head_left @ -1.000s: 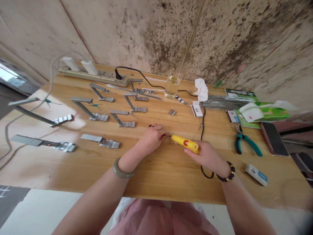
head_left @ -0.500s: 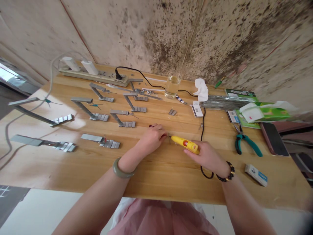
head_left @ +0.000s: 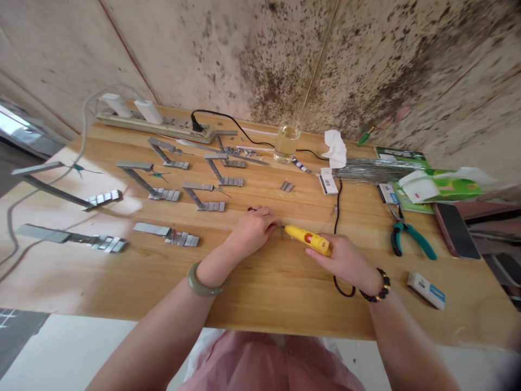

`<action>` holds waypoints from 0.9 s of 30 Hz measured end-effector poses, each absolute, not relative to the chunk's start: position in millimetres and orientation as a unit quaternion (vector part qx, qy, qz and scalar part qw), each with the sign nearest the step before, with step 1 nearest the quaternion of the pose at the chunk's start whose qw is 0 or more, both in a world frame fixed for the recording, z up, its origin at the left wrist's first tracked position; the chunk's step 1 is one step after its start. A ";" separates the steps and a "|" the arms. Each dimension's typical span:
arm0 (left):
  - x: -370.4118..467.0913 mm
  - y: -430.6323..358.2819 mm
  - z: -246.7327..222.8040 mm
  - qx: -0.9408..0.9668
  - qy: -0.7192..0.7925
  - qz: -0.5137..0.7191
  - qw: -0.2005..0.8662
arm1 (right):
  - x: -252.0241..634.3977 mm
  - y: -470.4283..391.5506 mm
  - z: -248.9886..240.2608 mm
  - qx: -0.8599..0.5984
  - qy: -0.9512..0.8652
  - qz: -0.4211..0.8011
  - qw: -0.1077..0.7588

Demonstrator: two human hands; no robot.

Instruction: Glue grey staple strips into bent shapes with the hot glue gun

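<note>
I have a bright yellow glue gun (head_left: 297,233) in my right hand (head_left: 345,262). It lies on a slant, and its nose points to my left. There is a red spot on its yellow body. Right by its nose is a little thin grey thing (head_left: 282,232). I pinch that in my left hand (head_left: 257,229). It is too small to see well.

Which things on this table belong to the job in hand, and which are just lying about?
Seemingly part of the job:
yellow glue gun in the right hand
thin piece, apparently pinched by the left hand
gray bent pieces

Seemingly just lying about:
phone
glass of liquid
crumpled tissue
green tissue pack
</note>
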State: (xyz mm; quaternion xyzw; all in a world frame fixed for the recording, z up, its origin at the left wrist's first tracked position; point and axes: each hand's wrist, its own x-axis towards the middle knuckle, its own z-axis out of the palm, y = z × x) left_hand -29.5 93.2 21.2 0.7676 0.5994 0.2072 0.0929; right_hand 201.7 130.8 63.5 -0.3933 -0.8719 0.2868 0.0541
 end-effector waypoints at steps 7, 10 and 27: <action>-29.1 93.3 21.3 0.768 0.599 0.208 0.091 | 202.6 131.6 62.6 -0.400 -0.869 0.284 0.060; -29.5 93.0 20.8 0.769 0.597 0.209 0.092 | 202.7 132.0 62.2 -0.401 -0.869 0.283 0.060; -28.8 93.5 20.0 0.768 0.598 0.206 0.095 | 202.7 131.6 64.1 -0.398 -0.868 0.292 0.060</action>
